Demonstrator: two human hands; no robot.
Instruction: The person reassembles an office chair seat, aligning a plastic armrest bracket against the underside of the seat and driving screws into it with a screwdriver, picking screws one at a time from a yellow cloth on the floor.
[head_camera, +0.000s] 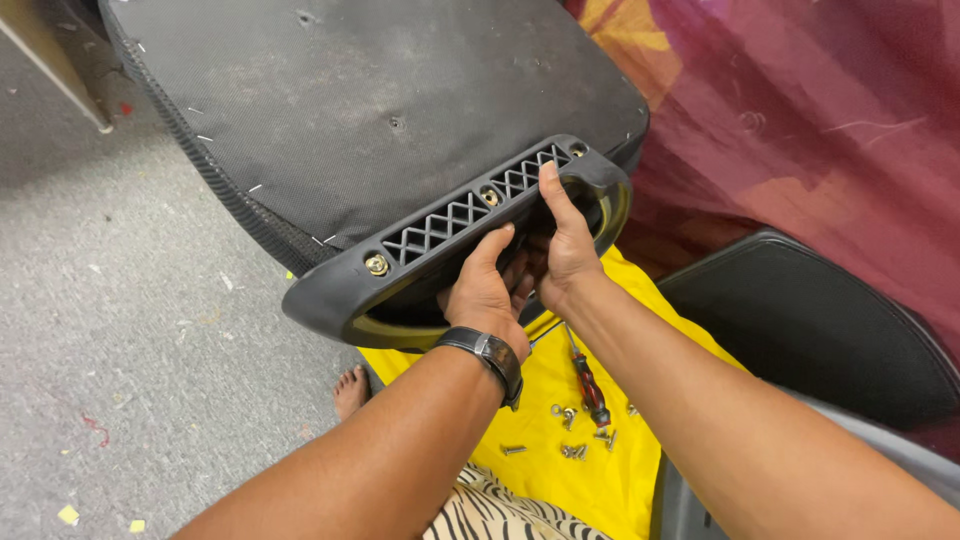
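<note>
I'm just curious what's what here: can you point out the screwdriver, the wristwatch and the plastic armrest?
screwdriver (590, 388): head view, on its red and black handle.
wristwatch (489, 352): head view, on the dark band across the left wrist.
plastic armrest (440, 225): head view, on its lattice-patterned top bar.

Even, bright indoor light, soft shadow under my forearms. Slight sheen on the plastic armrest (455, 240). Mostly sharp; mild wide-angle stretch at edges, near arms a bit soft.
</note>
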